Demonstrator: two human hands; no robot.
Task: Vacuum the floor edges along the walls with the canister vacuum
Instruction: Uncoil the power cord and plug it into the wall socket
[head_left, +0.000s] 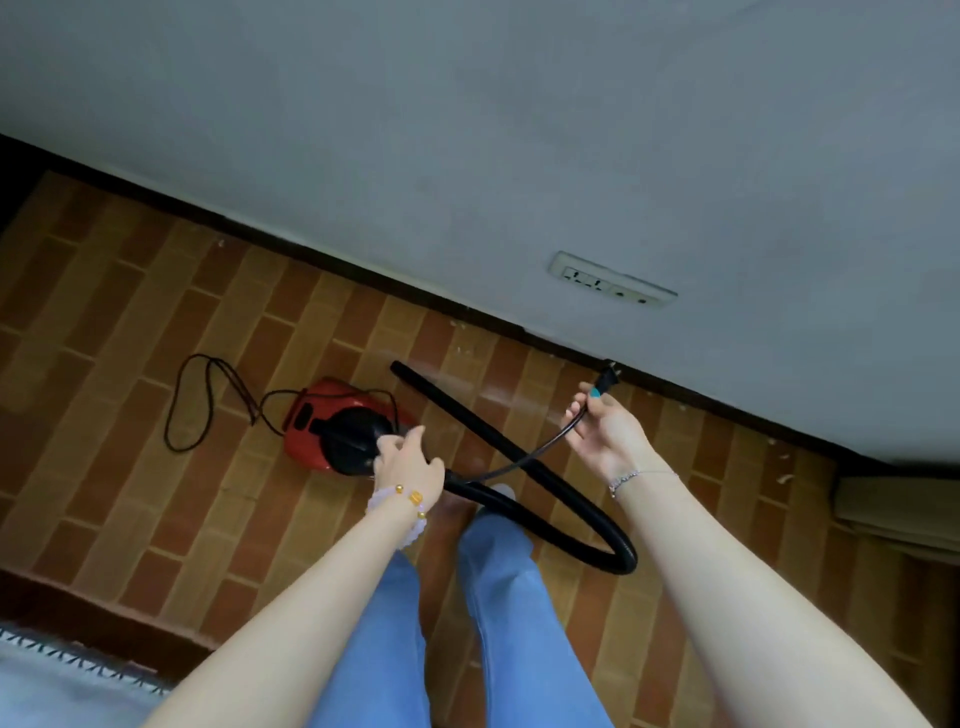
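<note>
Plug (760, 383): pinched in right hand (605, 431), prongs aimed at socket (613, 280), ready to insert. Left hand (408, 457): grip loose, empty, above vacuum (340, 423).

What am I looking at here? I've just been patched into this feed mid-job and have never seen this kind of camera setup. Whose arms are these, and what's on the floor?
There is no machine here. A person wears one wide-angle camera on the head, looking forward and down, so the two bare arms reaching out from the bottom are their own, with their blue trouser legs below.

The right hand holds the black power plug and its cord, raised toward the white wall socket but not plugged in. The left hand reaches over the red canister vacuum; whether it touches it I cannot tell.

The vacuum sits on the brick-pattern floor. Its black hose loops across the floor, and loose cord lies to the vacuum's left. Small pale scraps lie along the dark skirting board.
</note>
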